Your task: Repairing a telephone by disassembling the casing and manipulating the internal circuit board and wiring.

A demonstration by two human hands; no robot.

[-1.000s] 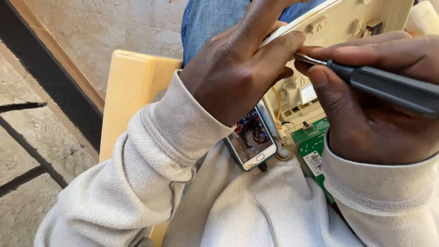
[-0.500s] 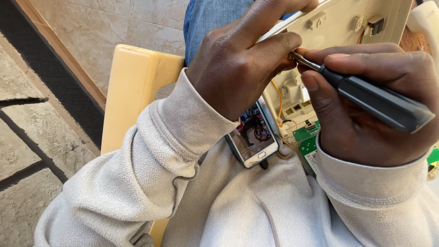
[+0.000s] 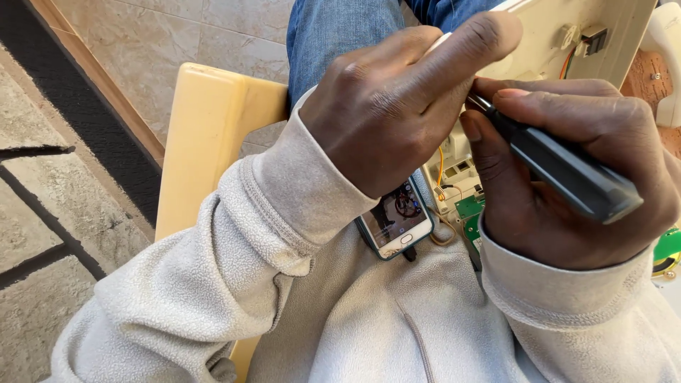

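Observation:
My left hand grips the edge of a cream plastic device casing held over my lap, thumb pressed on its face. My right hand is shut on a black-handled screwdriver, its metal tip hidden between the two hands against the casing. Under the casing, orange wires and a green circuit board show. A phone with a lit screen lies on my lap below my left wrist.
I sit on a cream plastic chair in blue jeans and a grey fleece. Stone tile floor with dark joints lies to the left. A second green part shows at the right edge.
The view has shifted slightly; both hands sit a little lower and to the right in frame. The screwdriver handle has tilted downward. Both grips are unchanged.

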